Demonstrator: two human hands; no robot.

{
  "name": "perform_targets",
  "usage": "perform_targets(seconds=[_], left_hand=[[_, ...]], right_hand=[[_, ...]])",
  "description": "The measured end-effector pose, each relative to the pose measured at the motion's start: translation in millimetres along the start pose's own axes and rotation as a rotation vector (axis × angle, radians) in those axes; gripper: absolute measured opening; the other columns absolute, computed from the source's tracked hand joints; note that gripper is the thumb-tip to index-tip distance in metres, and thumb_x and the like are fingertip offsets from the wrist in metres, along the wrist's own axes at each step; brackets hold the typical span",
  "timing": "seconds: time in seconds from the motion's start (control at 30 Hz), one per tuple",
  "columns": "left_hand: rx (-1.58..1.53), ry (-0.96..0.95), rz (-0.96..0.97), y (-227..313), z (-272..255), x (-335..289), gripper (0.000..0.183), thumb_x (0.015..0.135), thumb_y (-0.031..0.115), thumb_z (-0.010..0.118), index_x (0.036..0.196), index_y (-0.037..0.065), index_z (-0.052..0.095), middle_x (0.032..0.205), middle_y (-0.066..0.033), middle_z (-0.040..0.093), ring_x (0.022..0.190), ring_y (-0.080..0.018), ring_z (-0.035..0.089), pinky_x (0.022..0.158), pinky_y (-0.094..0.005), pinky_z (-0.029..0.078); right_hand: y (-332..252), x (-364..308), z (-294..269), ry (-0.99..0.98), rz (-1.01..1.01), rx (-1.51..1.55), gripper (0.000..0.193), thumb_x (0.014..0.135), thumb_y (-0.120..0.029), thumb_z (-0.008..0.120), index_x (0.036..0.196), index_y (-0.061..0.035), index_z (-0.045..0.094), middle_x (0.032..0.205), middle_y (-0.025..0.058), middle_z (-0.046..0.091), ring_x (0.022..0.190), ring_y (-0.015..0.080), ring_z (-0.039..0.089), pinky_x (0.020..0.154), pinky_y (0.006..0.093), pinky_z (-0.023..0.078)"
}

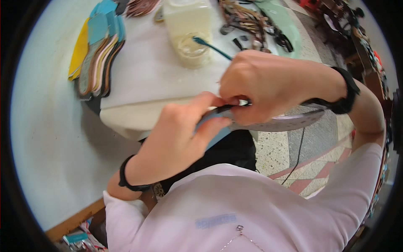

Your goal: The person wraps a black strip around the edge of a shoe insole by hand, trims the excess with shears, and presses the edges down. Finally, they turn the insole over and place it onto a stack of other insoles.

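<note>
Both hands meet just in front of the table's near edge around an insole [289,122], blue at one end and grey, speckled at the other. My left hand [174,132] grips the blue end between thumb and fingers. My right hand [247,86], closed with the wrist bent, pinches the black edge of the same piece; its fingertips are partly hidden. From behind that hand a teal stick, like a brush handle [214,48], juts toward a cloudy plastic container [192,52]. Whether my right hand holds this stick cannot be told.
A fanned stack of similar insoles [97,63] lies at the table's left, beside a yellow piece [79,49]. Brown straps [245,21] and small black parts lie at the back right. A dark cable [300,153] hangs over the tiled floor [273,153]. A pale wall [46,126] stands left.
</note>
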State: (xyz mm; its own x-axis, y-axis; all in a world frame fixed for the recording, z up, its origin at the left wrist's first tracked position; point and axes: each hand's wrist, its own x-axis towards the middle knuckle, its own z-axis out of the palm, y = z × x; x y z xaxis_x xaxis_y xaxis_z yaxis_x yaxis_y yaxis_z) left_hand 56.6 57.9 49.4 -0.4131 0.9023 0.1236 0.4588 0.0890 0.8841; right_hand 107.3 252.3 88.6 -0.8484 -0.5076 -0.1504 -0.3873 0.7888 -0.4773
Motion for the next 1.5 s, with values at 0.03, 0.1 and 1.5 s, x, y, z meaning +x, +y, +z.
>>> perform_targets(seconds=[0.03,0.1,1.5], left_hand=[[-0.054,0.015,-0.078,0,0,3,0.015,0.082,0.004,0.058,0.095,-0.002,0.056,0.068,-0.0191,0.059,0.055,-0.0326,0.054,0.053,-0.0329,0.043],[-0.071,-0.017,-0.097,-4,-5,7,0.013,0.082,0.004,0.058,0.094,-0.002,0.056,0.066,-0.0183,0.058,0.053,-0.0291,0.053,0.052,-0.0316,0.042],[0.167,0.182,0.026,-22,-13,-18,0.009,0.083,0.001,0.056,0.091,-0.001,0.06,0.059,-0.0111,0.053,0.047,-0.0127,0.046,0.047,-0.0235,0.036]], right_hand=[[3,5,2,-0.024,-0.01,0.019,0.016,0.062,-0.009,0.06,0.056,0.0024,0.05,0.051,0.0132,0.046,0.048,0.031,0.044,0.046,0.0385,0.034],[0,9,-1,-0.046,0.003,0.031,0.017,0.063,-0.01,0.059,0.056,0.0027,0.05,0.05,0.0135,0.045,0.047,0.0309,0.043,0.046,0.0386,0.034],[-23,-28,8,0.176,-0.054,-0.353,0.012,0.067,-0.003,0.058,0.063,0.0005,0.048,0.072,0.0067,0.04,0.054,0.0198,0.051,0.043,0.035,0.037]])
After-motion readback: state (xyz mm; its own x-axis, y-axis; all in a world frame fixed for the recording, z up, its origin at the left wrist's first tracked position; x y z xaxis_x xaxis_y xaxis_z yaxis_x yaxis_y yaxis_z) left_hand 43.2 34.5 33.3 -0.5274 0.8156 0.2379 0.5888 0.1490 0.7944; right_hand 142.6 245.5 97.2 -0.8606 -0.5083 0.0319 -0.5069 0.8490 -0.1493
